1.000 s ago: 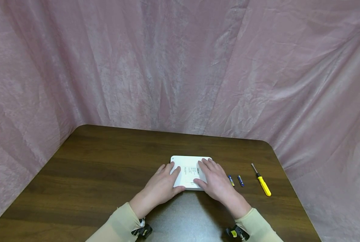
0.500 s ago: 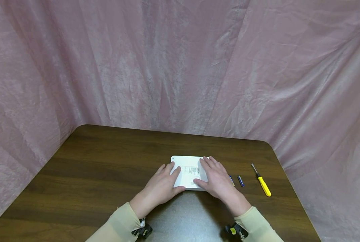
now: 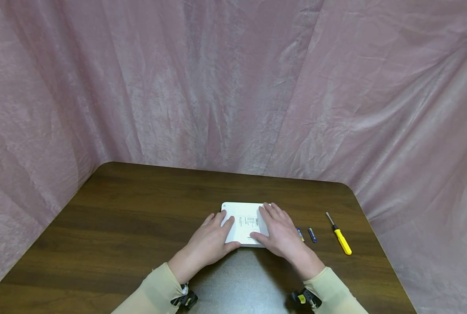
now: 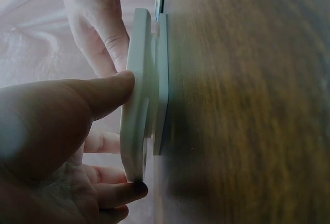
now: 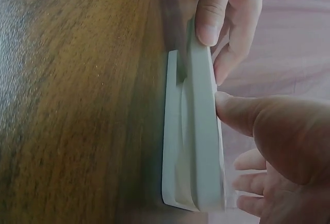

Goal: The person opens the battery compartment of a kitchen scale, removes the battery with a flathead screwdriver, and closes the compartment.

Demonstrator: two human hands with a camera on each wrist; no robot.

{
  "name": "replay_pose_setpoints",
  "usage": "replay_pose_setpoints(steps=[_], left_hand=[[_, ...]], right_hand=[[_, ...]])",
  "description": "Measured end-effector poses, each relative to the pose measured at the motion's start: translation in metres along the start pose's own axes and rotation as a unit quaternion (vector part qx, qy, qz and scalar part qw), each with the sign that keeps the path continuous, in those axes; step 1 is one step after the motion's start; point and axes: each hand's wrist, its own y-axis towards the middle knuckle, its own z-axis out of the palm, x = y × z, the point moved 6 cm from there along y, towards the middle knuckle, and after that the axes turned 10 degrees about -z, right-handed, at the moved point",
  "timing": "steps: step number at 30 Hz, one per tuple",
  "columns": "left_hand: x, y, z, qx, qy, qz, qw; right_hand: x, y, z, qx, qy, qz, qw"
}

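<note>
A white device [image 3: 241, 211], apparently a kitchen scale turned face down, lies on the table with a printed label on its upper side. In the wrist views a thinner plate [image 5: 170, 131] shows beneath its thicker body [image 4: 136, 53]. My left hand [image 3: 207, 245] holds its left side, with the thumb at the near edge and a finger round the edge in the left wrist view. Across the right part rests my right hand [image 3: 282, 235], fingers extended over the top and the thumb [image 5: 237, 111] touching the upper surface.
Two small blue-and-yellow batteries [image 3: 312, 235] lie just right of my right hand, one partly hidden by it. Farther right is a yellow-handled screwdriver [image 3: 342, 241]. A pink curtain [image 3: 218, 87] hangs behind the brown wooden table [image 3: 139, 218].
Over the past second my right hand's fingers shift slightly on the device and draw closer together. The left hand and the device stay in place.
</note>
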Motion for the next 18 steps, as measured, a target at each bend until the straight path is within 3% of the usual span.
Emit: replay_pose_setpoints(steps=[18], left_hand=[[0.0014, 0.0006, 0.0023, 0.001, 0.000, -0.002, 1.0000]], right_hand=[[-0.0022, 0.0012, 0.0065, 0.013, 0.011, 0.025, 0.9995]])
